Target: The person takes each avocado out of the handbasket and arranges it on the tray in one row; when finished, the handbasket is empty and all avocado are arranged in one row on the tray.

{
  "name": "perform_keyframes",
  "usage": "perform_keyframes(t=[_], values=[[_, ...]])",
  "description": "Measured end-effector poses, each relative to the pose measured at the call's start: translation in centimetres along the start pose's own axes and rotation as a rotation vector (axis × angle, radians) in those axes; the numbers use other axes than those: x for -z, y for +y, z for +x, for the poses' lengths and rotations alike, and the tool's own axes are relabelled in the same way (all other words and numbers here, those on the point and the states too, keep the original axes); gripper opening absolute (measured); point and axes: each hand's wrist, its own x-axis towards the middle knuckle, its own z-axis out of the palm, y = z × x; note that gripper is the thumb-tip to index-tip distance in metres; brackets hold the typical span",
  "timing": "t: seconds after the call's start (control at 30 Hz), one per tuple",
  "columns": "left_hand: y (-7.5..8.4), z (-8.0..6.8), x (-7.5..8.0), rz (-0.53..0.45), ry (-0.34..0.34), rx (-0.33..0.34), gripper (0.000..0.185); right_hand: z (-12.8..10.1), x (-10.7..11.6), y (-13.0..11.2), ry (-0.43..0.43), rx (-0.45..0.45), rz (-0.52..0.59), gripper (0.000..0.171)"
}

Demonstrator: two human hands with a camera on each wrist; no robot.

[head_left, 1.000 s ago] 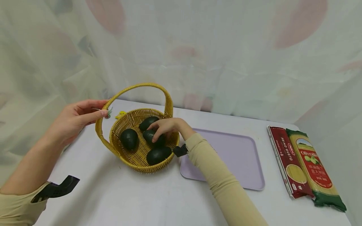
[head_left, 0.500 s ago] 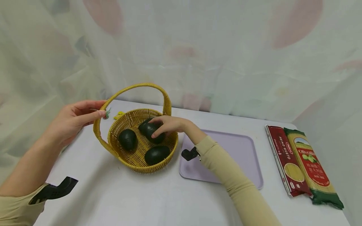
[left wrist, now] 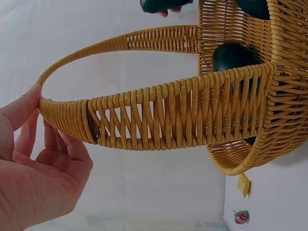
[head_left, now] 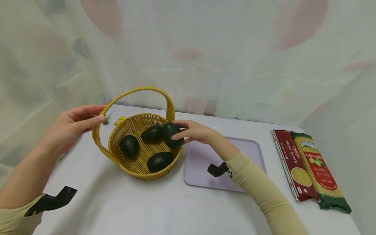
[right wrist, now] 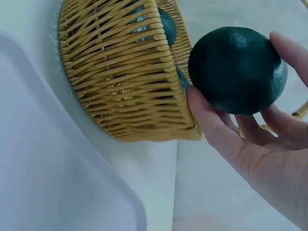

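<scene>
A yellow wicker basket (head_left: 138, 166) with an arched handle stands on the white table; three dark green avocados (head_left: 159, 161) lie inside it. My right hand (head_left: 189, 132) grips a fourth dark avocado (head_left: 172, 134) lifted above the basket's right rim, beside the handle; the right wrist view shows that avocado (right wrist: 237, 70) pinched between thumb and fingers next to the basket wall (right wrist: 125, 72). My left hand (head_left: 74, 125) holds the left base of the handle (left wrist: 120, 122), thumb on top and fingers curled beneath it.
A lilac tray (head_left: 202, 163) lies right of the basket. Two long pasta packets (head_left: 308, 168) lie at the table's right edge. Small yellow and green tags (head_left: 118, 120) lie behind the basket. A sheer patterned curtain hangs close behind the table.
My right hand has lifted one avocado out of the basket's middle and carried it right, up to the rim. The left hand stays on the handle.
</scene>
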Motion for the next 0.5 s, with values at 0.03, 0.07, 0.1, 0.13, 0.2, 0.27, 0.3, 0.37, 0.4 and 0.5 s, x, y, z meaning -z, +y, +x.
perform_keyframes(t=[0.03, 0.07, 0.1, 0.13, 0.2, 0.27, 0.3, 0.37, 0.4, 0.5], values=[[0.0, 0.0, 0.0, -0.004, 0.0, -0.001, 0.029, -0.4, 0.2, 0.1, 0.009, 0.004, 0.028, 0.058], [-0.1, 0.0, 0.0, 0.013, 0.01, 0.001, 0.028, -0.8, 0.3, 0.3, 0.018, 0.008, 0.055, 0.057], [-0.1, 0.0, 0.0, 0.015, 0.01, 0.0, 0.027, -1.1, 0.5, 0.4, 0.027, 0.011, 0.08, 0.057], [-0.2, 0.1, 0.0, 0.017, 0.009, -0.002, 0.027, -1.5, 0.7, 0.6, 0.036, 0.014, 0.101, 0.056], [-0.2, 0.1, 0.0, 0.028, 0.017, -0.002, 0.026, -2.2, 1.1, 1.0, 0.049, 0.019, 0.134, 0.057], [-0.3, 0.1, 0.0, 0.033, 0.016, -0.004, 0.027, -2.8, 1.6, 1.6, 0.065, 0.021, 0.16, 0.057], [-0.3, 0.0, 0.0, 0.036, 0.015, -0.006, 0.027, -3.0, 1.8, 1.9, 0.07, 0.021, 0.167, 0.058], [-0.3, 0.0, 0.0, 0.037, 0.014, -0.011, 0.028, -3.5, 2.2, 2.5, 0.082, 0.017, 0.176, 0.06], [-0.3, 0.0, 0.0, 0.038, 0.013, -0.014, 0.028, -3.8, 2.5, 2.8, 0.089, 0.012, 0.18, 0.06], [-0.3, 0.0, 0.0, 0.045, 0.012, -0.018, 0.029, -4.6, 3.1, 3.8, 0.102, -0.004, 0.172, 0.063]])
